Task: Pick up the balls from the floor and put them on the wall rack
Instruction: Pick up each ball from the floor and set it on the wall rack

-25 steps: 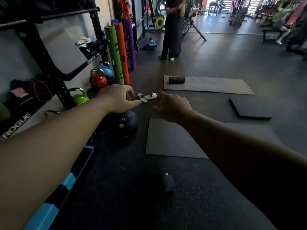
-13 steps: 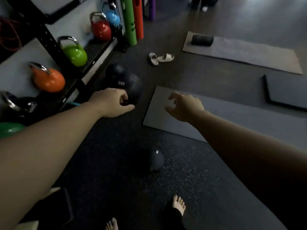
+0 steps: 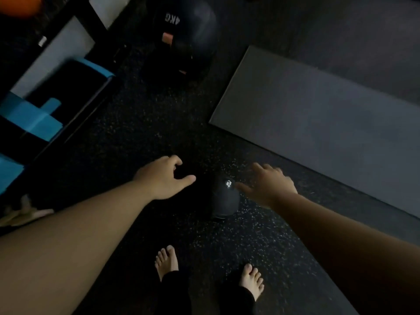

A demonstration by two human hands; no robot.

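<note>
A small dark ball (image 3: pixel 223 198) with a pale mark on top lies on the speckled black floor just ahead of my bare feet. My left hand (image 3: pixel 162 177) hovers to its left, fingers curled apart, holding nothing. My right hand (image 3: pixel 269 185) is on its right side, fingers spread, thumb tip close to the ball's top. Neither hand grips it. A larger black ball (image 3: pixel 188 30) marked 4KG rests further away near the rack's black frame (image 3: pixel 91 17). The rack's shelves are mostly out of view.
A grey mat (image 3: pixel 318 114) lies on the floor to the right. A black and blue padded block (image 3: pixel 45 105) sits at the left beside the wall. An orange object (image 3: pixel 20 5) shows at the top left corner. My feet (image 3: pixel 167 261) stand on the floor below the small ball.
The view has tipped down toward the floor. Both hands have dropped from near the 4KG ball to either side of the small ball, which now lies between them.
</note>
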